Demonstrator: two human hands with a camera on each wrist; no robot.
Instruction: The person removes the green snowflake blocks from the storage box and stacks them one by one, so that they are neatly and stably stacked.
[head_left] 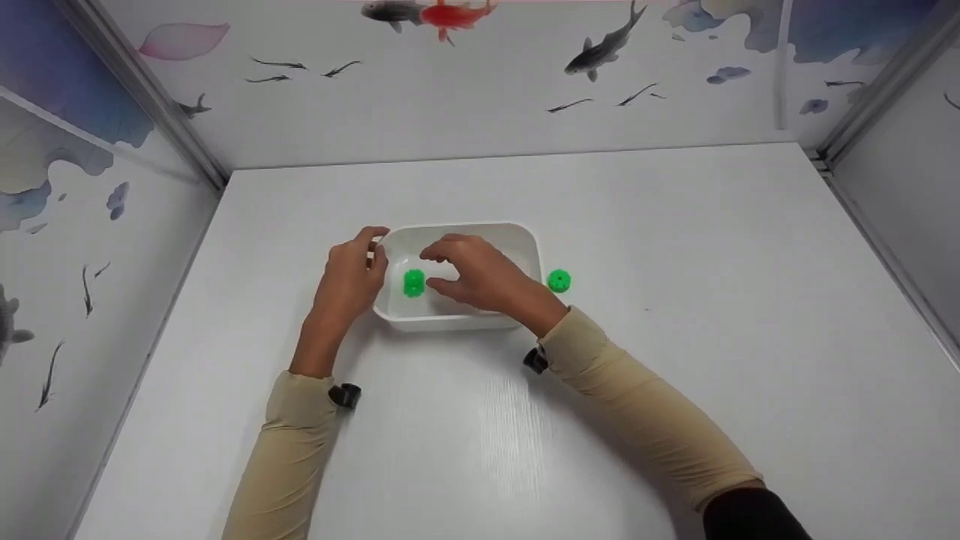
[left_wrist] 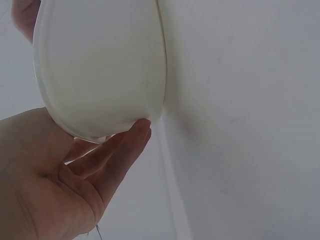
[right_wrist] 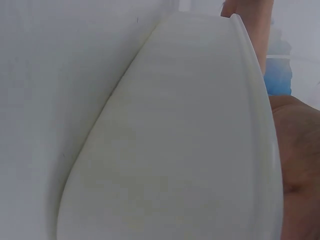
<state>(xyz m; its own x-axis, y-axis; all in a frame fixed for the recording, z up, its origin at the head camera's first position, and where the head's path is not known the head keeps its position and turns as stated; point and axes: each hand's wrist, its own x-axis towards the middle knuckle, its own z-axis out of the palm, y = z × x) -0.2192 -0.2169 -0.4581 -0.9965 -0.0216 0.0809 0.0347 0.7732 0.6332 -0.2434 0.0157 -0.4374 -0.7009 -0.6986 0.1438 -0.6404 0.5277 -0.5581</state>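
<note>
A white rectangular tub point(head_left: 457, 324) with rounded corners stands on the table. My left hand point(head_left: 352, 274) holds its left end; in the left wrist view the fingers point(left_wrist: 120, 155) press against the outer wall near the rim. Over the inside of the tub is my right hand point(head_left: 480, 274), thumb and fingers spread apart with nothing between them. Just left of those fingertips, a bright green notched plastic piece point(head_left: 414, 283) lies on the tub floor. In the right wrist view the tub wall point(right_wrist: 170, 140) covers most of the right hand.
Outside the tub, close to its right wall, lies another green round notched piece point(head_left: 559, 281) with small holes. The white table point(head_left: 450, 435) meets panels printed with fish point(head_left: 607, 49) at the back and left, and a panel also stands at the right.
</note>
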